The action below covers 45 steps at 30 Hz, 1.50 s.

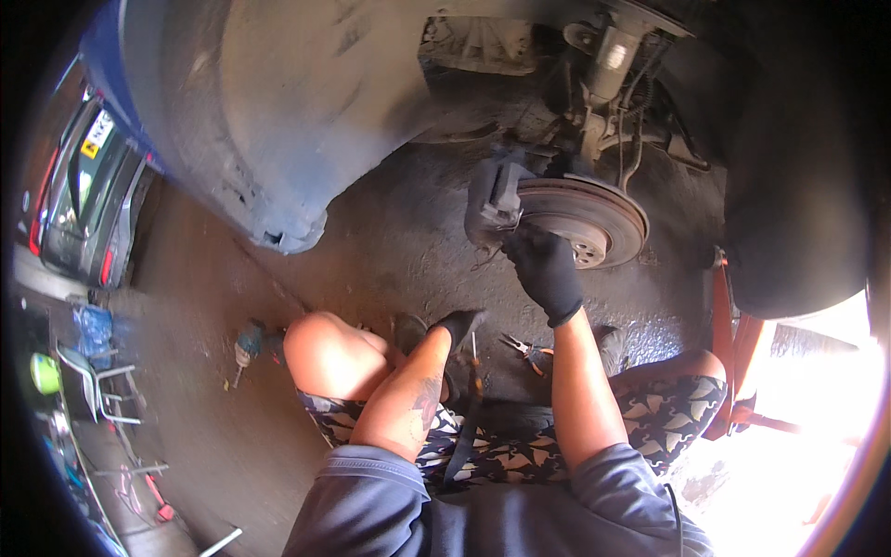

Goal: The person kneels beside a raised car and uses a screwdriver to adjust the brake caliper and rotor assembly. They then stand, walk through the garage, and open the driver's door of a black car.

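Fingers of right hand (546,269): bent at brake clamp (484,209), upper middle of frame, beside rusty disc (561,221); pinching or not, cannot tell. Fingers of left hand (459,327), just below centre: cannot tell. Best go slow, hold steady.

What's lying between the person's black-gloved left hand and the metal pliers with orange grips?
In the head view, a slim orange-handled metal tool shows between the left hand and the pliers.

Stained brown floor (209,288) sweeping across the frame, orange-handled pliers (528,349) down below centre, slim orange-handled tool (476,364) just to their left, teal power tool (249,342) out at lower left.
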Each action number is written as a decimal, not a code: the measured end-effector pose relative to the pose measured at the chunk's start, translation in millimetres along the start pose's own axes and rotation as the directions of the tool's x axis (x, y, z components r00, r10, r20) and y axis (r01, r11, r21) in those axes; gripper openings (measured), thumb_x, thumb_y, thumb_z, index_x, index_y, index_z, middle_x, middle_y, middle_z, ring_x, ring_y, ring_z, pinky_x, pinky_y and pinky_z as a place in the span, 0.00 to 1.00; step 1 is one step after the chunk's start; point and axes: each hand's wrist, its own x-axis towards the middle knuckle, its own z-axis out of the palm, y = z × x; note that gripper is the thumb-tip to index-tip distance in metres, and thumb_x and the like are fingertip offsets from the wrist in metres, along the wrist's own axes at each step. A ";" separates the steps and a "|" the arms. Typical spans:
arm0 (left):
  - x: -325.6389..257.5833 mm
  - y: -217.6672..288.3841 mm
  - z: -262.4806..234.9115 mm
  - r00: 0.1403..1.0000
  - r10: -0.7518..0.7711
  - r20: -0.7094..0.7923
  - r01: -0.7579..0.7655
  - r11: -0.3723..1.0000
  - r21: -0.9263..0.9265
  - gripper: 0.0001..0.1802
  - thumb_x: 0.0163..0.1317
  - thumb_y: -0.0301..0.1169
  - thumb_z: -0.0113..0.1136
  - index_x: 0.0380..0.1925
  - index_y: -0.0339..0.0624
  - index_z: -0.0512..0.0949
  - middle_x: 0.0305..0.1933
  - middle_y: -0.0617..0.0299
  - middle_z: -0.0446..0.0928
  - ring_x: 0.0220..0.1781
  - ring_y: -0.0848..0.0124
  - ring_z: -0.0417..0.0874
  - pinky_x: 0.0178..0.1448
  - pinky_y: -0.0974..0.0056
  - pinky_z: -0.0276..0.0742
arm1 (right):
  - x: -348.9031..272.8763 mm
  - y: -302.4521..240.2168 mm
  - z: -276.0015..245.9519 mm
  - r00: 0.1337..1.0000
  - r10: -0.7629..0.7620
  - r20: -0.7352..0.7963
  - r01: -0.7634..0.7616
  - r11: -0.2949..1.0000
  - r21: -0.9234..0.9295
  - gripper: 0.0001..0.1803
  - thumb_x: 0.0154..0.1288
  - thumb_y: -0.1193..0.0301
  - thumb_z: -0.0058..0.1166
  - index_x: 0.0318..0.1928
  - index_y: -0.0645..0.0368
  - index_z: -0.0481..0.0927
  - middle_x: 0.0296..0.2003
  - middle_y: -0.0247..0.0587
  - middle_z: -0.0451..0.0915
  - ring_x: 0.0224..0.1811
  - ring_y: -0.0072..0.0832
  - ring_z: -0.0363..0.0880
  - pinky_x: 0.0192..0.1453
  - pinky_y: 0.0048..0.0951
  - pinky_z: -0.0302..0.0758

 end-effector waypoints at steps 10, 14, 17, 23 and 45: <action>-43.3 98.9 -62.5 0.625 0.662 -0.414 -0.364 0.716 0.595 0.18 0.63 0.44 0.55 0.36 0.41 0.84 0.41 0.45 0.82 0.46 0.47 0.83 0.49 0.51 0.78 | 0.9 7.3 -9.4 0.991 0.099 0.085 -0.113 0.976 0.186 0.08 0.62 0.70 0.57 0.37 0.62 0.84 0.27 0.54 0.82 0.30 0.48 0.81 0.35 0.41 0.77; -96.9 142.3 -74.7 0.559 0.736 -0.382 -0.604 0.677 0.422 0.15 0.65 0.39 0.59 0.36 0.37 0.84 0.34 0.48 0.84 0.36 0.60 0.86 0.42 0.57 0.78 | 1.9 3.3 -0.2 0.999 0.051 0.007 -0.051 0.992 0.118 0.10 0.62 0.65 0.60 0.33 0.60 0.85 0.27 0.56 0.81 0.31 0.54 0.80 0.34 0.44 0.76; -130.6 167.6 -71.8 0.700 0.679 -0.222 -0.696 0.718 0.003 0.15 0.67 0.37 0.60 0.39 0.35 0.83 0.34 0.57 0.84 0.35 0.71 0.82 0.42 0.64 0.77 | -1.3 4.8 5.6 0.997 0.071 0.018 -0.072 0.995 0.073 0.12 0.62 0.62 0.60 0.31 0.58 0.85 0.26 0.55 0.81 0.30 0.53 0.80 0.33 0.46 0.76; -138.4 172.1 -65.9 0.584 0.812 0.004 -0.758 0.544 0.359 0.10 0.64 0.30 0.63 0.41 0.35 0.83 0.37 0.60 0.84 0.37 0.76 0.81 0.46 0.67 0.77 | -7.5 12.3 12.5 0.996 -0.057 0.068 0.065 0.989 -0.135 0.11 0.59 0.61 0.60 0.31 0.54 0.85 0.28 0.52 0.82 0.32 0.51 0.81 0.36 0.49 0.76; -125.4 172.6 -67.6 0.209 0.961 -0.181 -0.802 0.274 0.530 0.07 0.57 0.24 0.67 0.37 0.35 0.84 0.39 0.54 0.84 0.42 0.64 0.84 0.51 0.62 0.77 | -43.8 66.7 50.7 0.701 0.409 0.584 -0.701 0.547 0.457 0.15 0.69 0.63 0.57 0.47 0.61 0.83 0.37 0.45 0.85 0.36 0.29 0.85 0.42 0.30 0.81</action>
